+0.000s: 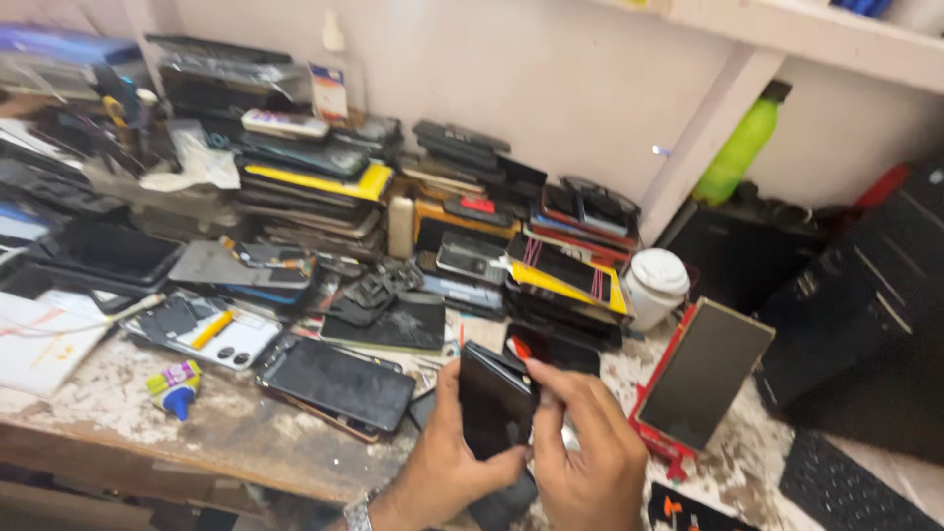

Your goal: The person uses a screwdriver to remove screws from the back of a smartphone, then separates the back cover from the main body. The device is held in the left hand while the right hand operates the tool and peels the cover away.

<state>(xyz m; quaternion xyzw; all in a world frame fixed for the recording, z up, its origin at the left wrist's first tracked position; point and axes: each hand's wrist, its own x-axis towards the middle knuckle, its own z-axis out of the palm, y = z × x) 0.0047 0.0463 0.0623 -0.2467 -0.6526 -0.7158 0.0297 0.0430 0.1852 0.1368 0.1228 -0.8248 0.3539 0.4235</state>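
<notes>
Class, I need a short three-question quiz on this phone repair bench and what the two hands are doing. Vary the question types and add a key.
1. True or false: both hands grip the black phone.
2. Which stands on the bench against the wall? A) green bottle B) blue kettle C) red mug
3. Fill in: the small glue bottle lies to the ____ of the hands.

Key: 1 true: the left hand and the right hand both grip it. 2 A. 3 left.

Phone stacks (324,197) crowd rear; bare bench strip (118,393) front-left free.
</notes>
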